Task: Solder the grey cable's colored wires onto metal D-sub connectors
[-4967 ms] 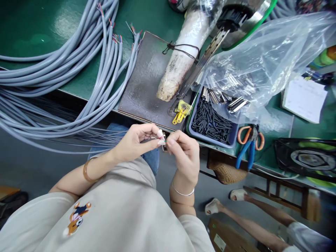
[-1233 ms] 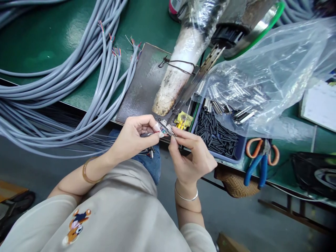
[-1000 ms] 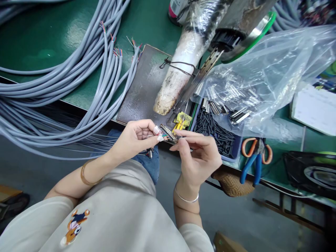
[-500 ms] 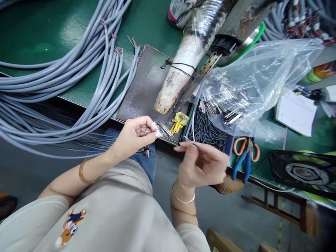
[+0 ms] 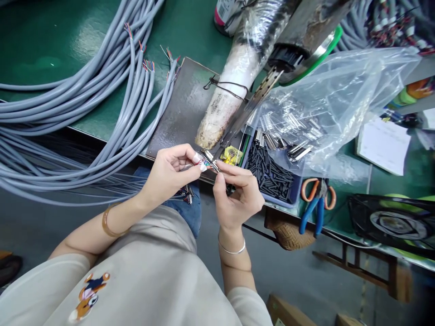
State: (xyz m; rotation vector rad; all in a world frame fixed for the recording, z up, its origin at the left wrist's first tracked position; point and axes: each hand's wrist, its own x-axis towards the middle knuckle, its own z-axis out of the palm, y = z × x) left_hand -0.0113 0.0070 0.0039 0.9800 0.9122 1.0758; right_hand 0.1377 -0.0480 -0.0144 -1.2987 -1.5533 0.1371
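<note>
My left hand (image 5: 171, 171) pinches a small metal connector (image 5: 208, 159) with thin coloured wires at its tip, just below the bench edge. My right hand (image 5: 238, 194) meets it from the right, thumb and forefinger closed on the connector's other end. Both hands hover in front of a dark metal plate (image 5: 185, 111). More wire ends hang under my left hand, above my lap.
Grey cables (image 5: 78, 99) with stripped coloured ends sprawl over the green bench at left. A blue tray of black sleeves (image 5: 272, 174), a clear bag of metal connectors (image 5: 319, 108), a yellow clip (image 5: 230, 155), blue-and-orange pliers (image 5: 314, 203) and a taped machine arm (image 5: 234, 86) lie right.
Half a second ago my right hand was off to the right, away from the connector. It has come back left and closed on the connector held by my left hand.
</note>
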